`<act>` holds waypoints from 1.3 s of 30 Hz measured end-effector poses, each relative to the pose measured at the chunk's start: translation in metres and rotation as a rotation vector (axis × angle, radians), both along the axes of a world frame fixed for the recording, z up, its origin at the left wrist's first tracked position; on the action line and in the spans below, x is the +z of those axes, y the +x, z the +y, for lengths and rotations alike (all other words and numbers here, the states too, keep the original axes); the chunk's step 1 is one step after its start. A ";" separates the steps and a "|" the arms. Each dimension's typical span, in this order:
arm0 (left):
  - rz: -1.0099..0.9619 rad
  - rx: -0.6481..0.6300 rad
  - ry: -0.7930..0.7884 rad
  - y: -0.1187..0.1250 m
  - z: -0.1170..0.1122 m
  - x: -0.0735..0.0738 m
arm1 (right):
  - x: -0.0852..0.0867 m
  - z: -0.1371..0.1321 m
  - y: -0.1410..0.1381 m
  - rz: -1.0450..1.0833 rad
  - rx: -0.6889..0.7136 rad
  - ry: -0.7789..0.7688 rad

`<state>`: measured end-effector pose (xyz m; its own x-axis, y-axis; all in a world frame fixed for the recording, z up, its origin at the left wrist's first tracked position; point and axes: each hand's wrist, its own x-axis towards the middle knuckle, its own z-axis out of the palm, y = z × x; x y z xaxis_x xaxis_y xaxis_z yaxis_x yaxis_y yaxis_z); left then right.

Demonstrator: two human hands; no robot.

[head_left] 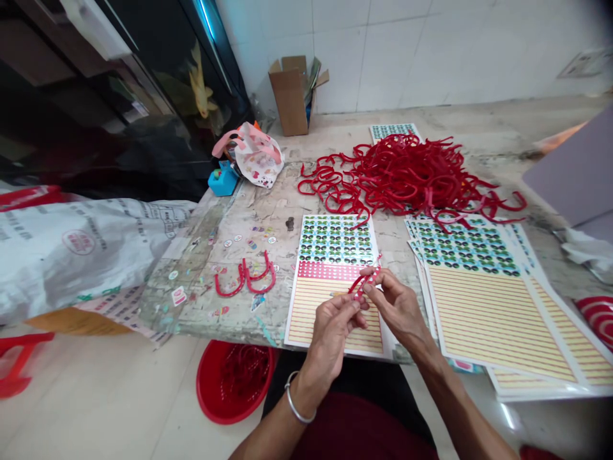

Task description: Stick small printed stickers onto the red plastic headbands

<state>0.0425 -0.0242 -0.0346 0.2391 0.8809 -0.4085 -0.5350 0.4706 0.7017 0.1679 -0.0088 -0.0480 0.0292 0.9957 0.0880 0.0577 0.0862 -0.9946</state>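
Note:
My left hand [338,322] pinches the lower end of a thin red curved band [355,282] above the table edge. Close beside it, my right hand [393,301] has thumb and fingers closed on a pink-red strip with white dots [372,278], which lies along the band. Whether the strip is fully stuck to the band is hidden by the fingers. Beneath both hands lies a sticker sheet [313,306] with green-and-black eye shapes, dotted pink strips and yellow striped rows. Several red U-shaped bands [230,292] rest on the table to the left.
A large heap of red bands [412,176] covers the back of the table [282,207]. More sticker sheets [493,319] are stacked at right. A cardboard box [288,102], a patterned bag [258,160] and a blue tape dispenser [223,180] stand behind. Below is a red basket [211,396].

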 end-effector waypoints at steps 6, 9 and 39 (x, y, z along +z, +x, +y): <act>0.082 0.013 0.034 0.002 0.000 -0.001 | 0.002 -0.001 0.000 -0.045 -0.013 0.000; 0.122 0.024 0.051 0.002 0.000 -0.002 | 0.000 -0.002 -0.001 -0.035 -0.006 -0.010; 0.111 0.044 0.039 0.001 -0.003 -0.004 | -0.002 -0.005 -0.001 0.022 0.016 -0.031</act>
